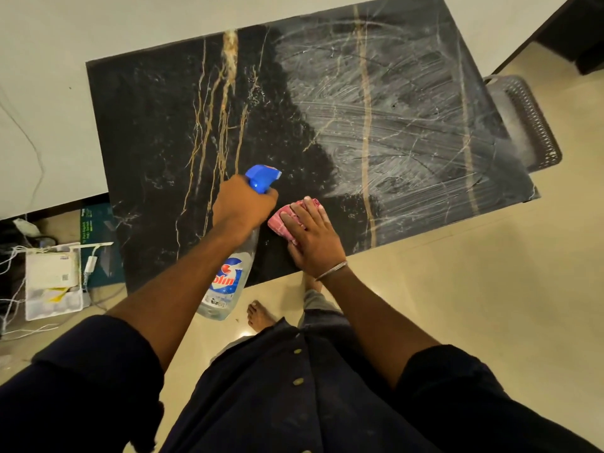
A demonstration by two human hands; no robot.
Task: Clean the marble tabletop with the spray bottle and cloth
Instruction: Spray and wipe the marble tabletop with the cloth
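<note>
The black marble tabletop (157, 132) with gold veins fills the middle of the view; its right half is smeared with whitish wipe streaks, its left half is dark and dry-looking. My left hand (243, 204) grips the neck of a clear spray bottle (228, 279) with a blue trigger head, nozzle pointing out over the marble. My right hand (312, 237) lies flat with straight fingers, pressing a folded pink cloth (282, 222) onto the tabletop near its front edge, just right of the bottle.
A white wall runs along the table's far and left sides. A dark woven chair (529, 122) stands at the right end. On the floor at left lie a white box (54, 282), cables and a green carton (98, 243). My bare feet are on beige tiles (474, 289).
</note>
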